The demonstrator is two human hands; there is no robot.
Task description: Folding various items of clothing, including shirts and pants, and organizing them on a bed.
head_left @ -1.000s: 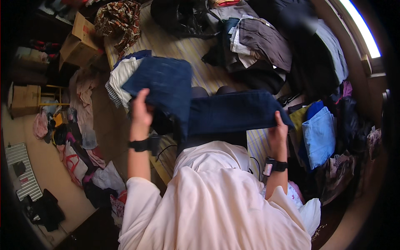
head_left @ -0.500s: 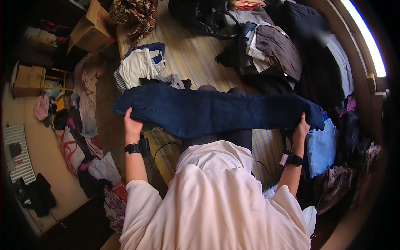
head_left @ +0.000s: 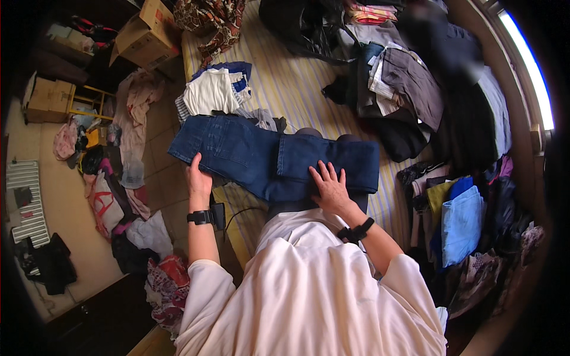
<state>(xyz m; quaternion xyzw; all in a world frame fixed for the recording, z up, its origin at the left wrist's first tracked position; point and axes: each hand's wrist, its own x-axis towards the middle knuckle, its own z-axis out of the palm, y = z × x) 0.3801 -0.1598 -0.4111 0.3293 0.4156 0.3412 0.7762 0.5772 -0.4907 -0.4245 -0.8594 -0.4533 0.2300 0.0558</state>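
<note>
A pair of dark blue jeans (head_left: 246, 151) lies across my lap, waist end to the left and a back pocket facing up. Its leg end is doubled over toward the middle. My left hand (head_left: 199, 178) grips the lower edge near the waist, thumb on top and the other fingers hidden beneath the cloth. On the folded-over leg, my right hand (head_left: 332, 188) rests flat with its fingers spread. Just beyond the waist end sits a pile of clothes with a white garment (head_left: 209, 92) on top.
The bed has a yellow striped cover (head_left: 291, 77). Dark and grey clothes (head_left: 409, 83) are heaped at the far right, near a black plastic bag (head_left: 303, 26). Folded light blue cloth (head_left: 462, 225) stands to my right. Cardboard boxes (head_left: 148, 37) and scattered garments lie left.
The right end of the jeans has been folded over toward the left. My right hand has let go of that end and now lies flat on the fold; my left hand keeps its hold.
</note>
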